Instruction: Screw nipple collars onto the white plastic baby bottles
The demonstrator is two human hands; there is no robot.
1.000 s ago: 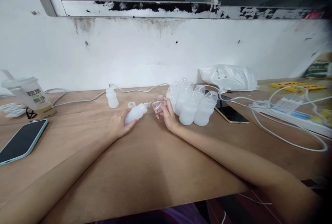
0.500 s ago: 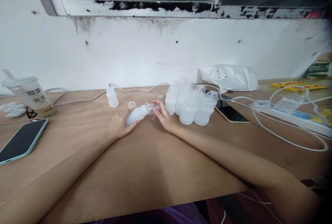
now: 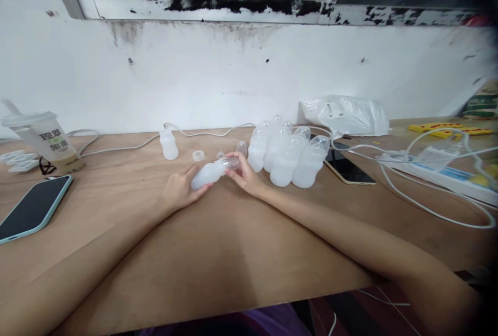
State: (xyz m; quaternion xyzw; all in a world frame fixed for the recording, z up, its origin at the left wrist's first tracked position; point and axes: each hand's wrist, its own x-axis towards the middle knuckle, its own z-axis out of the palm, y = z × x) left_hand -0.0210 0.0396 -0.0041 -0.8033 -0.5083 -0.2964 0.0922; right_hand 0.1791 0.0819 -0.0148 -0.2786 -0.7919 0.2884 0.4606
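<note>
Currently, tilted bottle (image 3: 207, 176) is grasped between thumb and fingers of left hand (image 3: 181, 189); clear cap (image 3: 232, 163) is pinched in right hand (image 3: 248, 176) fingertips, at bottle's neck. Probably best aligned straight, pressed evenly.

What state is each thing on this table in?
Held bottle: tilted, gripped by the left hand
Clear cap: over that bottle's top, held by the right hand; seating unclear
Grouped bottles: upright, capped
Lone bottle: upright, no clear cap
White ring: lying flat
Drink cup: lidded, straw in, partly full
Left phone: screen dark
Right phone: screen dark
</note>
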